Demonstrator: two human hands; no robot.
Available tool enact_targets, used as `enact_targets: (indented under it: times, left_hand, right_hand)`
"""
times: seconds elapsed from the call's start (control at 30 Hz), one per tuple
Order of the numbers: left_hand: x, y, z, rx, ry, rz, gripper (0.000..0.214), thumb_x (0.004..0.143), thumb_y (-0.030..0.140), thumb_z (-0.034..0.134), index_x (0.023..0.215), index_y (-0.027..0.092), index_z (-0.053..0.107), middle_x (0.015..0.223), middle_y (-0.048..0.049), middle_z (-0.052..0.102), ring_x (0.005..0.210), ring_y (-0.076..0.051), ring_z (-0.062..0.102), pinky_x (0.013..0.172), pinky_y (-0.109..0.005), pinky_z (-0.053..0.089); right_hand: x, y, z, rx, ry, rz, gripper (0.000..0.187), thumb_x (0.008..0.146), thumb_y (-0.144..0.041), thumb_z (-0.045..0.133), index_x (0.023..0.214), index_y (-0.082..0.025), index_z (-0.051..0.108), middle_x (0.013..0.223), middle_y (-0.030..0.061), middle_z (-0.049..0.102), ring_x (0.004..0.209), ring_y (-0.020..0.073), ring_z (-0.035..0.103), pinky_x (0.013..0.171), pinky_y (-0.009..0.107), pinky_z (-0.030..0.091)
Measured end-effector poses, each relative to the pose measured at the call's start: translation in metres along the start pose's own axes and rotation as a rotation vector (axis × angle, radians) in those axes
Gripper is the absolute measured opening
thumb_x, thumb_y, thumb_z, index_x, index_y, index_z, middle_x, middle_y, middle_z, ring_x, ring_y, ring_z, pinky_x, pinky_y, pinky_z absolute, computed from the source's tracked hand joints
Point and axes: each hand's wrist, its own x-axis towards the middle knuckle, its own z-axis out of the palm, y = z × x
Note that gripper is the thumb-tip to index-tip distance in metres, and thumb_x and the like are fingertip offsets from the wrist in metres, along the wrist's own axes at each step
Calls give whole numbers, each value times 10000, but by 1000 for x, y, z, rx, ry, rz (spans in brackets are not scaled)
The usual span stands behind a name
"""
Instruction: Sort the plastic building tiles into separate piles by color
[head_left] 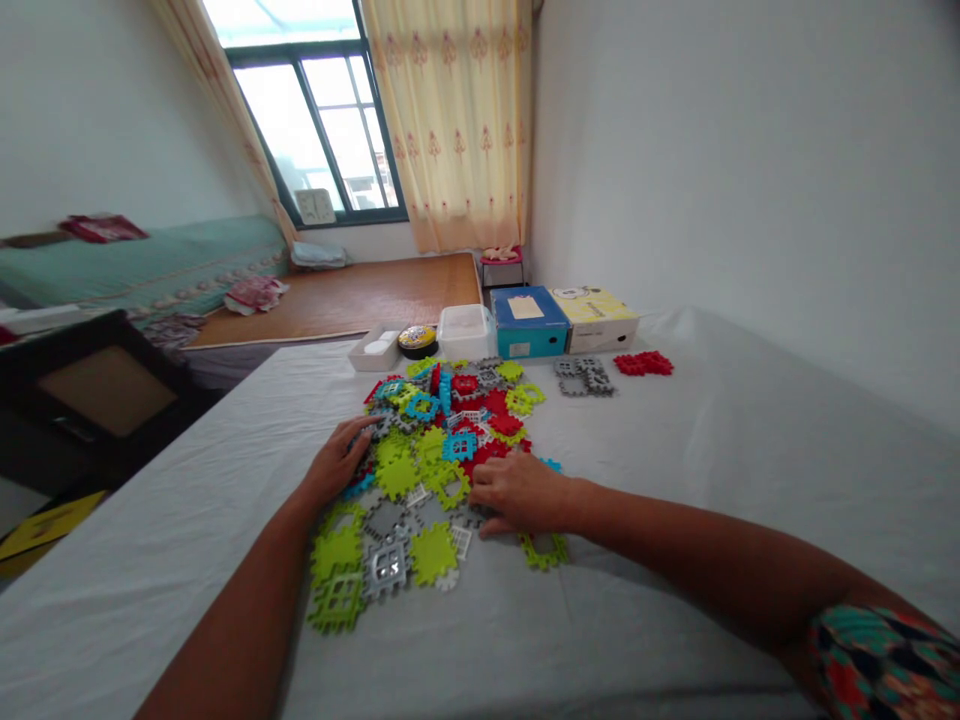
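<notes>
A heap of flat plastic interlocking tiles in green, red, blue and grey is spread over the white cloth-covered table. My left hand rests on the heap's left edge, fingers stretched over blue and grey tiles. My right hand lies palm down on the heap's right side, fingers curled onto grey tiles near a green frame tile. I cannot see anything lifted by either hand.
A small stack of grey tiles and a stack of red tiles lie apart at the far right. Along the table's far edge stand a blue box, a white-yellow box, a clear tub, a round tin and a white tray.
</notes>
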Motion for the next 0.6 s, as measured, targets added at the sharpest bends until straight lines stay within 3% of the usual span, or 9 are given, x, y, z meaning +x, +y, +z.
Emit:
enact_targets:
  times: [0.13, 0.4, 0.5, 0.6]
  left_hand:
    - [0, 0, 0, 2, 8, -9, 554, 923, 579, 342, 1245, 218, 612, 1287, -85, 585, 1231, -246, 521, 1113, -447, 366]
    - [1, 1, 0, 6, 10, -3, 547, 922, 559, 348, 1242, 205, 616, 1268, -91, 595, 1218, -245, 533, 1104, -437, 380]
    - [1, 1, 1, 0, 12, -4, 542, 922, 552, 347, 1238, 204, 618, 1266, -93, 596, 1219, -246, 532, 1107, -438, 376]
    - [0, 1, 0, -1, 11, -7, 543, 925, 547, 346, 1240, 196, 616, 1272, -99, 590, 1224, -243, 527, 1113, -434, 368]
  right_hand:
    - [1, -6, 3, -57, 24, -14, 192, 909, -351, 558, 941, -185, 649, 947, 66, 639, 861, 202, 598, 654, 291, 435]
    - [2, -6, 4, -27, 8, 58, 235, 879, -380, 583, 962, -175, 664, 965, 81, 647, 830, 207, 614, 624, 285, 435]
    - [0, -4, 1, 113, 17, 51, 201, 835, -326, 611, 959, -183, 681, 946, 67, 658, 802, 185, 610, 609, 259, 416]
    - [-1, 2, -1, 401, 53, 74, 219, 749, -275, 670, 944, -181, 701, 922, 47, 666, 780, 150, 598, 637, 234, 421]
